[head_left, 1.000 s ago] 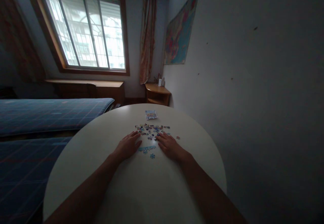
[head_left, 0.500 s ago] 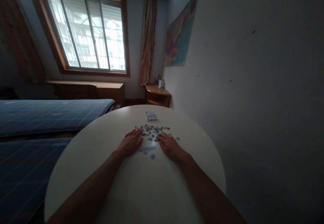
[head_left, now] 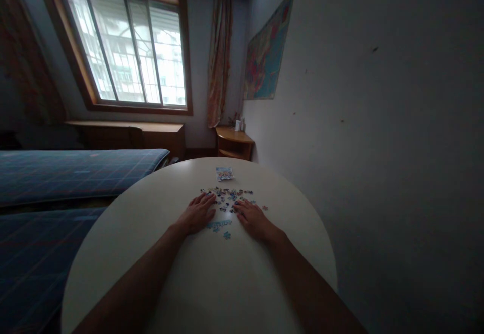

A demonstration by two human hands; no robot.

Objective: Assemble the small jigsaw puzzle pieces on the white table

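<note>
Loose jigsaw pieces (head_left: pixel 228 196) lie scattered in a small heap on a round white table (head_left: pixel 151 233). My left hand (head_left: pixel 197 214) lies flat at the heap's left edge, fingers stretched out toward the pieces. My right hand (head_left: pixel 252 218) lies flat at the heap's right side, fingers extended onto the pieces. Between the hands sits a short joined strip of blue pieces (head_left: pixel 219 224), with one single blue piece (head_left: pixel 227 235) just in front of it. A small printed picture card (head_left: pixel 225 173) lies beyond the heap.
The table stands against a grey wall (head_left: pixel 378 122) on the right. Blue plaid beds (head_left: pixel 68 173) lie to the left. A wooden corner shelf (head_left: pixel 232 142), a window (head_left: pixel 128 47), a curtain and a wall map (head_left: pixel 266 57) are at the back.
Both hands have stayed flat by the pieces; my left fingers have slid slightly further right into the heap. The view has shifted a little.
</note>
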